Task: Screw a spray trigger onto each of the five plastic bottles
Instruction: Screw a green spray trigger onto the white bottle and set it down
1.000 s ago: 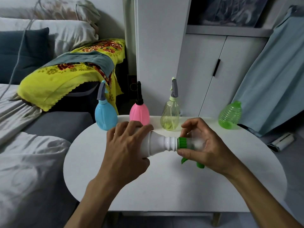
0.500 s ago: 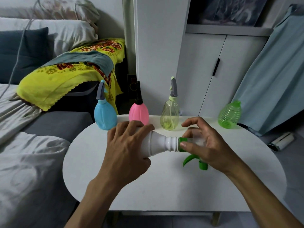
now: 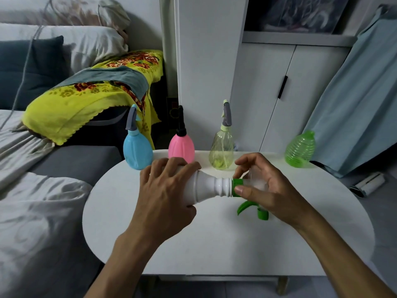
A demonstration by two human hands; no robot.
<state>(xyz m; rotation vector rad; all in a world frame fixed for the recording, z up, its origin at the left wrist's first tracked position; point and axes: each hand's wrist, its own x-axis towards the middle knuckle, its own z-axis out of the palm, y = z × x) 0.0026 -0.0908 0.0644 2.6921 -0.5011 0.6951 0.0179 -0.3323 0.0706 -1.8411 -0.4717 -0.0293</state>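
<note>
A white bottle (image 3: 206, 188) lies sideways above the white table (image 3: 214, 244), and my left hand (image 3: 165, 196) grips its body. A spray trigger with a green collar (image 3: 237, 187) sits on the bottle's neck. My right hand (image 3: 264, 190) pinches that collar between thumb and fingers. The green lever and nozzle (image 3: 253, 208) hang below my right hand. Along the table's far edge stand a blue bottle (image 3: 137, 151), a pink bottle (image 3: 181, 145) and a clear yellowish bottle (image 3: 222, 151), each with a trigger on top. A green ribbed bottle (image 3: 300, 150) stands at the far right without a trigger.
A grey sofa with white bedding (image 3: 38, 211) borders the table's left side. White cabinet doors (image 3: 279, 93) rise behind the table. A light blue cloth (image 3: 361, 100) hangs at the right, and a small white object (image 3: 369, 183) lies on the floor beneath it.
My right hand has turned on the green collar, its fingers shifting round it. The trigger's lever has swung lower and now hangs under the hand. The left hand keeps the bottle steady.
</note>
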